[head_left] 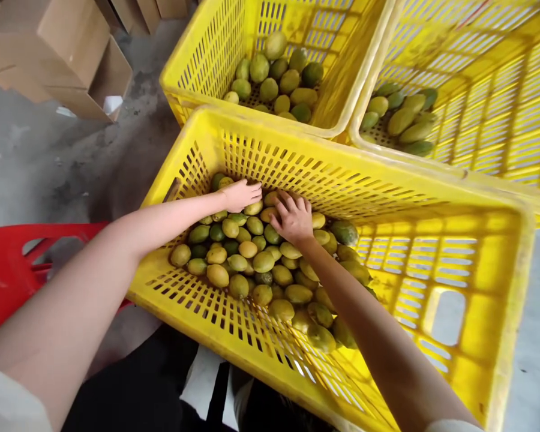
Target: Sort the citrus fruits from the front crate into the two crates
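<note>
Fingers [288, 201] splayed on the right hand [297, 225], left hand [239, 195] with grip impossible to tell; might bruise loosely heaped fruits [263, 261] by pressing too hard.

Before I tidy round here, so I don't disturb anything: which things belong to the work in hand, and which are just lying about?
Part of the work: left hand, right hand, green and yellow fruit beneath them, near yellow crate, and probably the rear crates, with similar fruit.
Apparently just lying about: cardboard boxes, red plastic item.
</note>
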Motion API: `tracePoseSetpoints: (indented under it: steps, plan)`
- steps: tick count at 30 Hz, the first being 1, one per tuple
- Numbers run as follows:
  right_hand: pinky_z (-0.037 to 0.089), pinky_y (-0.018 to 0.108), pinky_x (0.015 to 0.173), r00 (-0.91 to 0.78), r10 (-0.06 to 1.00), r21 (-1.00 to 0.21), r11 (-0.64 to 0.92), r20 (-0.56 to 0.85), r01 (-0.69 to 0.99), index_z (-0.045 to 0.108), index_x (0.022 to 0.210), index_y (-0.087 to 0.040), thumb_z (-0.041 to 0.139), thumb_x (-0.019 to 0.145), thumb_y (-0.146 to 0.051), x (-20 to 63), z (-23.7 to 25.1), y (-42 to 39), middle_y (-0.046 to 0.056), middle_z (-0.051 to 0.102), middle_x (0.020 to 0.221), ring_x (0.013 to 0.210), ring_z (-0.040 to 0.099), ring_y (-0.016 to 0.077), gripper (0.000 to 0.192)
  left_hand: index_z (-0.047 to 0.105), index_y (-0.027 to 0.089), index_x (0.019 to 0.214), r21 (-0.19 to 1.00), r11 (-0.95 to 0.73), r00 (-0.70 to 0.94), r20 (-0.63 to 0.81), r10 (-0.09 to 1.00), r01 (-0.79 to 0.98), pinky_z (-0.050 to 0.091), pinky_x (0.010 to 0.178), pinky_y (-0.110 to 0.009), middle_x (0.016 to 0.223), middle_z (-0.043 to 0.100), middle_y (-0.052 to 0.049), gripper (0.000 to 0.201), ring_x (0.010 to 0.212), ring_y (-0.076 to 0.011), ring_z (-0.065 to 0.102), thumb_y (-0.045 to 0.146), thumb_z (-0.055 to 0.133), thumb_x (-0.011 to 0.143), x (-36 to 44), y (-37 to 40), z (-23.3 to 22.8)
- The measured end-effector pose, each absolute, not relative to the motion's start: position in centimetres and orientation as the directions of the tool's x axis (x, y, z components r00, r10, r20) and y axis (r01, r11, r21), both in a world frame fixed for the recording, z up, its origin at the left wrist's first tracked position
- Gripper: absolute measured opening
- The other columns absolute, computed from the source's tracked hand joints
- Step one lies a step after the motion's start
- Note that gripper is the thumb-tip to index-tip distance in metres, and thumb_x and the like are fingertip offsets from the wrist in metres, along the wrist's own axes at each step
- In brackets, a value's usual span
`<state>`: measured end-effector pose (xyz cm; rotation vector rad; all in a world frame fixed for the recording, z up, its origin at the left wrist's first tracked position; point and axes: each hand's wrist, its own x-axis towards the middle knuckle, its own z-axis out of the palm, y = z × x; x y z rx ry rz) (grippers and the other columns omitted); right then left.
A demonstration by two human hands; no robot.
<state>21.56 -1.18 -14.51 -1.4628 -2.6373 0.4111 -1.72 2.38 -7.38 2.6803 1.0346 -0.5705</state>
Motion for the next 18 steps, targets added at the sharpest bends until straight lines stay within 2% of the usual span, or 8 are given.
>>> tracePoseSetpoints:
  steps: [4,10,14,18]
  plan:
    - [0.037,0.069,0.124,-0.445,0.895,-0.307,0.427,0.013,0.851,0.064,0.163,-0.014,0.05,0.106,-0.039,22.3,-15.1,-2.1,0.024,0.057,0.166,0.147,0.047,0.048,0.063,0.075,0.03,0.149,0.018,-0.711,0.646,-0.436,0.627,0.703,0.038,0.128,-0.047,0.166,0.064,-0.012,0.068,0.166,-0.0259,0.041,0.005,0.04,0.097,-0.8,1.7,-7.7]
    - [0.04,0.071,0.123,-0.302,0.946,-0.414,0.322,0.114,0.851,0.075,0.142,-0.015,0.052,0.103,-0.037,22.7,-15.8,-3.2,0.025,0.062,0.154,0.152,0.042,0.0506,0.052,0.079,0.024,0.146,-0.022,-0.628,0.565,-0.413,0.714,0.778,0.043,0.121,-0.05,0.161,0.066,-0.016,0.069,0.159,-0.0311,0.047,0.002,0.028,0.104,0.6,0.7,-7.6]
    - [0.043,0.073,0.12,-0.258,0.96,-0.432,0.279,0.108,0.857,0.08,0.128,-0.015,0.054,0.101,-0.031,22.4,-15.7,-3.4,0.027,0.062,0.151,0.154,0.041,0.0521,0.041,0.082,0.027,0.142,0.024,-0.533,0.495,-0.409,0.767,0.846,0.043,0.117,-0.051,0.154,0.069,-0.014,0.068,0.145,-0.0348,0.054,0.003,0.03,0.105,1.1,0.7,-7.8]
    - [0.046,0.07,0.119,-0.208,0.972,-0.377,0.235,0.111,0.896,0.081,0.122,-0.015,0.048,0.102,-0.021,21.9,-15.6,-4.9,0.027,0.058,0.155,0.158,0.039,0.0478,0.039,0.083,0.027,0.138,0.085,-0.468,0.463,-0.38,0.801,0.88,0.045,0.118,-0.052,0.152,0.071,-0.014,0.061,0.144,-0.0357,0.056,0.002,0.037,0.106,1.5,0.6,-7.7]
